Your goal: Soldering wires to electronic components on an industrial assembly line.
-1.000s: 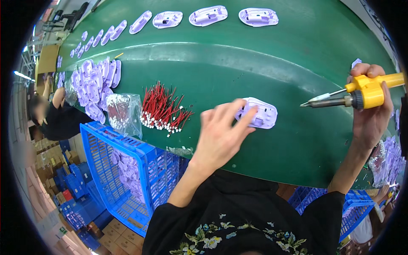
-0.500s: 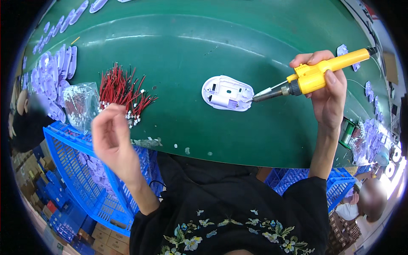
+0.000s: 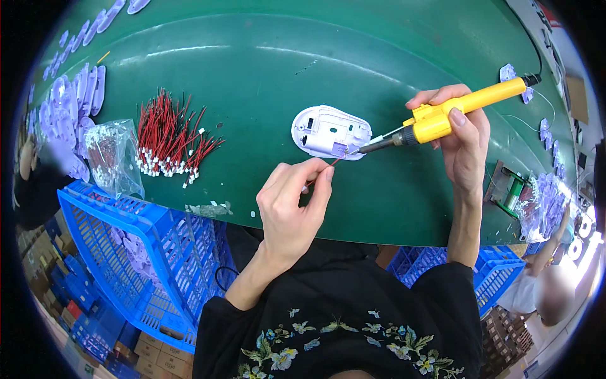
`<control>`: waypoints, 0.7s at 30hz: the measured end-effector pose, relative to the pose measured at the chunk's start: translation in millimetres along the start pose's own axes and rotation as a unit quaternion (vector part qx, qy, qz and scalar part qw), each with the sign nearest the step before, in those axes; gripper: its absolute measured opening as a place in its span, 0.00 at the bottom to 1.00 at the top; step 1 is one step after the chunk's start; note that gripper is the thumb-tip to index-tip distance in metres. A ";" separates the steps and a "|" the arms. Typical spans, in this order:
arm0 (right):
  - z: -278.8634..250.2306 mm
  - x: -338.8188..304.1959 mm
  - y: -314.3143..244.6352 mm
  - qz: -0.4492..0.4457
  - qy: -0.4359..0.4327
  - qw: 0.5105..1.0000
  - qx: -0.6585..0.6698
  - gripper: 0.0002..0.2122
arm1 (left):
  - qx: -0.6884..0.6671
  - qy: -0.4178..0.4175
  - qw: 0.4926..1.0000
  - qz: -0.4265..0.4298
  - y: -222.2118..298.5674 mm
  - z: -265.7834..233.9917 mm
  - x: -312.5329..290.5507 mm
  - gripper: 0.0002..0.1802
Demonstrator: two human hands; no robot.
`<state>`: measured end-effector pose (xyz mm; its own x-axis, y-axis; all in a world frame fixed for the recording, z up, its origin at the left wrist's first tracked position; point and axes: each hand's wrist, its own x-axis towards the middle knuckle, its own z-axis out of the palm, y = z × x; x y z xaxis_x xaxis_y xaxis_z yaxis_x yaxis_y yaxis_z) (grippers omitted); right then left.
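Note:
A white oval plastic housing [image 3: 324, 134] lies on the green table, its inner side facing up. My right hand [image 3: 466, 142] grips a yellow soldering iron [image 3: 467, 108] with a feed tube alongside its barrel; the tip reaches the housing's lower right end. Between thumb and forefinger, my left hand [image 3: 291, 205] pinches a thin red wire [image 3: 337, 162], whose far end meets the housing close to the iron's tip. Whether the wire touches the tip is too small to tell. Farther left lies a pile of red and black wires [image 3: 170, 136] with white connectors.
A clear bag of wires [image 3: 113, 158] and stacked pale purple shells [image 3: 66, 114] lie at left. Blue crates [image 3: 145, 252] stand below the table edge. At right are a green-ended solder spool [image 3: 514, 194], bagged parts [image 3: 540, 205] and a person [image 3: 536, 287].
My left hand has come right from beside the wire pile to the housing, now with a red wire in its fingers. The iron stays at the housing's right end.

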<state>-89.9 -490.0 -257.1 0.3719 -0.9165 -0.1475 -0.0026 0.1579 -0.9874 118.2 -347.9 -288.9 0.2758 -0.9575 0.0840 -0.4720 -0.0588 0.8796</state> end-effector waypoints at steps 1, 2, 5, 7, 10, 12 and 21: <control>0.9 0.3 1.1 0.006 -0.002 1.000 -0.002 0.14 | 0.000 -0.002 1.000 0.001 -0.1 1.9 0.2 0.04; 2.3 0.5 2.4 0.003 0.000 1.000 -0.010 0.13 | 0.007 0.014 1.000 -0.006 -0.6 4.4 0.0 0.04; 1.6 0.1 4.6 -0.004 0.001 1.000 -0.018 0.13 | 0.000 0.023 1.000 -0.009 -3.7 7.9 -1.2 0.03; 2.7 0.8 3.3 -0.002 0.005 1.000 -0.019 0.13 | -0.013 0.018 1.000 -0.006 -7.6 8.3 -3.5 0.02; 3.7 0.9 3.9 0.000 0.008 1.000 -0.019 0.13 | -0.003 0.031 0.999 0.012 -12.5 8.2 -6.3 0.02; 2.9 0.1 3.8 0.000 0.010 1.000 -0.019 0.13 | 0.016 0.051 0.998 0.033 -13.4 9.0 -5.8 0.03; 4.8 0.5 6.5 -0.005 0.001 1.000 -0.013 0.13 | 0.037 0.052 0.997 0.039 -13.2 14.9 -7.6 0.03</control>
<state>-85.3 -487.6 -263.3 0.3709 -0.9184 -0.1376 -0.0228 0.1391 -0.9900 109.9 -344.0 -308.1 0.3202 -0.9255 0.2023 -0.5541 -0.0098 0.8324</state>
